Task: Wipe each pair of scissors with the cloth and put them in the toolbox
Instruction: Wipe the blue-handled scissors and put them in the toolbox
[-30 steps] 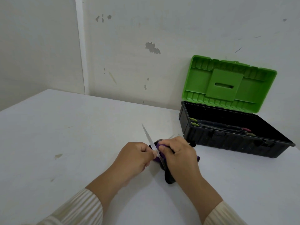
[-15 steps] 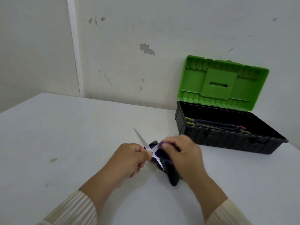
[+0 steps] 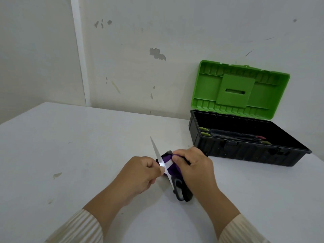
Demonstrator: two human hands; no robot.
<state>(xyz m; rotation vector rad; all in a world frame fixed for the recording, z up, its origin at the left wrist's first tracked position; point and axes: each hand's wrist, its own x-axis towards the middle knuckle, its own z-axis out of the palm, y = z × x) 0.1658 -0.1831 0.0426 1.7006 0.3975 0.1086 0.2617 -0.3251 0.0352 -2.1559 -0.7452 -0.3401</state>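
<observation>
White laminate table top [image 3: 70, 155], with a pale stain far to the left of the hands. Left hand [image 3: 140, 172]: fingers curled, thumb and forefinger pinching one blade of the steel-bladed, black-handled scissors [image 3: 156, 152] near the pivot. The scissors are splayed open between the two hands. The free length of the pinched blade points up and away from the left hand. The black handle loops sit low, just under the right wrist; resting on the table or just above it, cannot tell. Purple cloth [image 3: 166, 157] is bunched just right of the left thumb, around the second blade, most of which it hides. Right hand [image 3: 194, 165]: fingers curled round the cloth, thumb tip pressing it onto that blade. Further right and beyond the right hand, apart from it, stands the black plastic toolbox [image 3: 245, 151], its green ribbed lid [image 3: 242, 88] open against the wall. Inside on the floor lie green-handled scissors [image 3: 205, 134] at the end nearer the hands and a pink-tipped handle [image 3: 260, 137] towards the far end; exact count unclear. Judgement: task well advanced. No other scissors show on the table, so this pair looks like the last, and the wiping step is in hand. Left to do: finish the wipe, close the blades, carry the pair rightward into the box.
</observation>
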